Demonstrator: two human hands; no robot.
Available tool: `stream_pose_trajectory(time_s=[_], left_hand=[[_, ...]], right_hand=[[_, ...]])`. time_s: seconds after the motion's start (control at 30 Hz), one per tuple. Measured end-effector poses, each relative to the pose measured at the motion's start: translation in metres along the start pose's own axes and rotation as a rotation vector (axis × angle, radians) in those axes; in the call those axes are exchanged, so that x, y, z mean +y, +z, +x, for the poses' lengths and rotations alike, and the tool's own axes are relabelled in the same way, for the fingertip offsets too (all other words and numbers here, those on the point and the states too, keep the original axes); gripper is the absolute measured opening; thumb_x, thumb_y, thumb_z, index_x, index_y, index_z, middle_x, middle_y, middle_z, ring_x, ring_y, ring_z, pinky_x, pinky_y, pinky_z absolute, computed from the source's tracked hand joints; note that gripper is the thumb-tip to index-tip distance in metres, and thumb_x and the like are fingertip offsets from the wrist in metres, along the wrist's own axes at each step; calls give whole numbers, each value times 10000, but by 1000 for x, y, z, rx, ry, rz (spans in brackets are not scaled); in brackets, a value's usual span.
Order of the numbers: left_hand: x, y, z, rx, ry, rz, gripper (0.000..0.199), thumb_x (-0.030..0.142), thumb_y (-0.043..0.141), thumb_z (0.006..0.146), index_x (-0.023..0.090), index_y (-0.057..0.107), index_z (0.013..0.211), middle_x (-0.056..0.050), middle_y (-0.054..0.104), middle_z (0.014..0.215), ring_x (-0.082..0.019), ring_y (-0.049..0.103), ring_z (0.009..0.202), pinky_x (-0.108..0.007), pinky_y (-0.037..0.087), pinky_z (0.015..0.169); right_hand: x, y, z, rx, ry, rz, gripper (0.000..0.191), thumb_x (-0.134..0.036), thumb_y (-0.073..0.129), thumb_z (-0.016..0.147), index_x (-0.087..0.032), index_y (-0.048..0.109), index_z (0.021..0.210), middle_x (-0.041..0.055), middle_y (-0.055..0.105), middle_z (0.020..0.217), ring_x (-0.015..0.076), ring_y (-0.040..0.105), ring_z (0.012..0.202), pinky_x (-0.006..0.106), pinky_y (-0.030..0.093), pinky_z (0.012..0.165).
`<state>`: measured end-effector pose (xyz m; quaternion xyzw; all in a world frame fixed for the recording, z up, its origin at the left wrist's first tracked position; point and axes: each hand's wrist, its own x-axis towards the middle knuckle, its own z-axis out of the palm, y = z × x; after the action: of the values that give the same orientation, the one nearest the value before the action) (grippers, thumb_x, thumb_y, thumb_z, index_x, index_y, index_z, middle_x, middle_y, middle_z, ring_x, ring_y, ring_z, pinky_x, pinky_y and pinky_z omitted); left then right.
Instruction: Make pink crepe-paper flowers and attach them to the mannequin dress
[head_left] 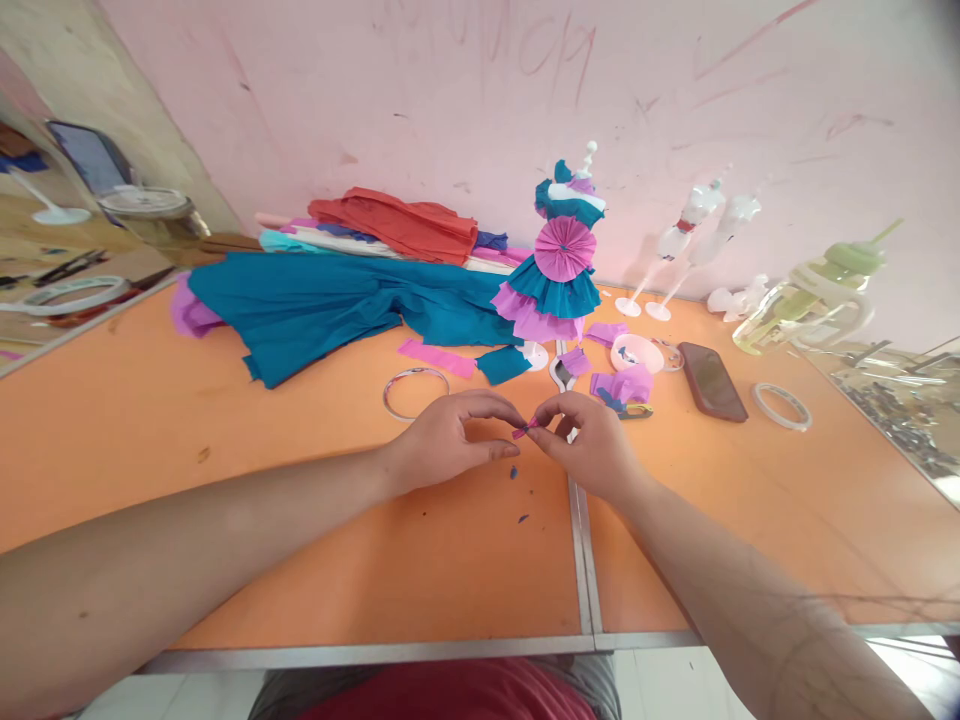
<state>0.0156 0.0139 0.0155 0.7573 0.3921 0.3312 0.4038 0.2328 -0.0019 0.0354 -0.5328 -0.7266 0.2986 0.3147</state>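
A small pink paper bow [524, 429] with a dark middle is pinched between the thumb and forefinger of my right hand [589, 445]. My left hand [457, 440] is beside it, forefinger tip at the bow and thumb apart below. Behind my hands stands a small mannequin in a teal and pink paper dress, with a pleated pink rosette [565, 249] on its front. A pink paper strip [437, 358] and a teal piece [502, 365] lie before it. Small dark scraps [514, 472] rest on the table below my hands.
Teal crepe paper [322, 300] spreads at the left, with red paper [394, 225] behind. A tape roll [416, 393] lies near my left hand. At the right are a phone [711, 381], another tape roll [782, 406], a pink dish [636, 354] and a green-lidded bottle [814, 290].
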Motion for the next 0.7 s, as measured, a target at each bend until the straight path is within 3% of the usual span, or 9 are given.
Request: stream_pose_trajectory(time_s=[0.13,0.3,0.4,0.53,0.63,0.7], left_hand=[[1,3,-4,75,-35,-24,264,415,693,877,194,748,1012,-66,767,1071,-237,701,1028,-369,536,965],[-7,4,-4,37,-100,-355,602,402,785,799,188,570,1320,-109,755,1074,-278,711,1067,-398,595,886],[-10,4,-1,7,-114,-404,500,401,804,777,180,644,1196,-110,752,1079,-275,719,1044,-401,600,887],[-9,6,0,103,-84,-249,319,400,758,815,179,700,1037,-97,760,1054,-255,730,988,-399,588,903],[-6,6,-4,191,10,-6,341,360,710,855,218,665,1162,-66,770,1014,-245,726,984,-409,559,940],[-5,6,-7,223,105,125,357,329,681,877,232,632,1217,-54,776,996,-243,728,982,-414,544,956]], right_hand=[[-2,4,0,-10,-14,80,128,-353,696,832,-230,712,866,6,715,904,127,588,646,292,481,618],[-3,6,1,45,-17,122,85,-321,710,823,-236,717,831,4,718,884,130,589,642,293,493,614],[-3,7,1,42,-8,123,113,-349,710,825,-237,710,834,4,717,877,135,598,652,291,497,601],[-3,8,-2,-2,-32,111,153,-249,666,805,-240,677,957,19,710,990,154,642,745,267,504,572],[-3,7,-4,-24,-82,108,364,-127,570,770,-265,637,1100,24,673,1140,177,662,940,254,543,634],[-4,7,-5,-27,-98,106,324,-145,562,801,-280,652,1081,24,674,1123,190,647,1029,266,569,703]])
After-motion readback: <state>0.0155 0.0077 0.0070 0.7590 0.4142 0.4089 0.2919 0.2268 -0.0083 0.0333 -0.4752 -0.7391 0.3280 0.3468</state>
